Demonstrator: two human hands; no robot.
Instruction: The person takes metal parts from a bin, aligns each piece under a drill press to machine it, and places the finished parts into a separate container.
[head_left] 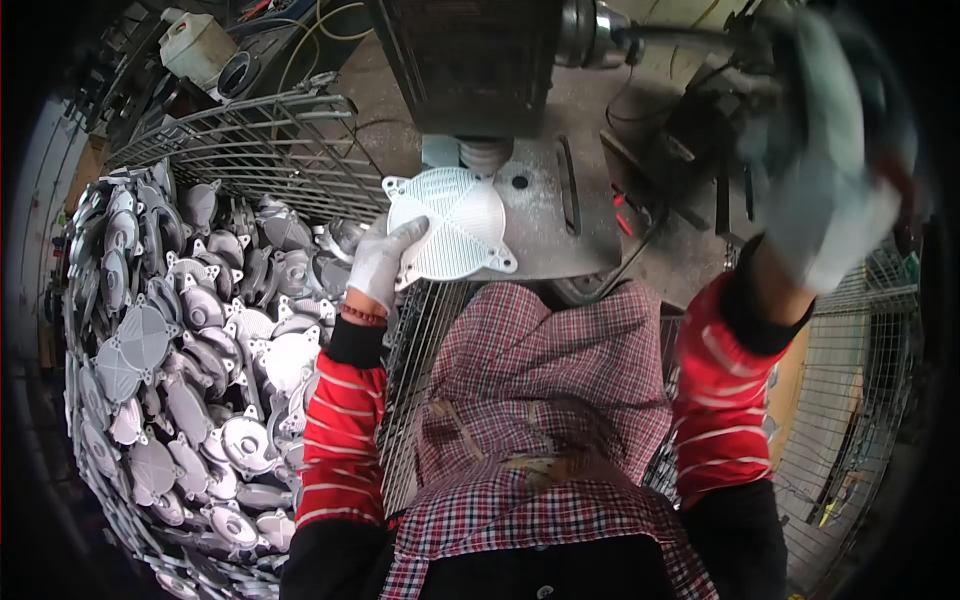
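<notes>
My left hand [383,258], in a pale glove, grips the near left edge of a round ribbed metal cover [452,222] with its thumb on top. Several small drilled lugs stick out from the cover's rim. It lies at the front of a metal machine table [560,245], just below a ridged round spindle part [485,155] that hides a bit of its far edge. My right hand [835,215], also gloved, is raised at the far right beside the machine's lever [690,40]. Motion smears its fingers, so its grip on the lever is unclear.
A wire basket [270,140] at left is heaped with similar metal covers [190,400]. The dark machine head [465,70] hangs over the table. Another wire basket [850,370] stands at right. A red-handled tool [621,212] lies right of the table, and a white jug [197,48] sits behind.
</notes>
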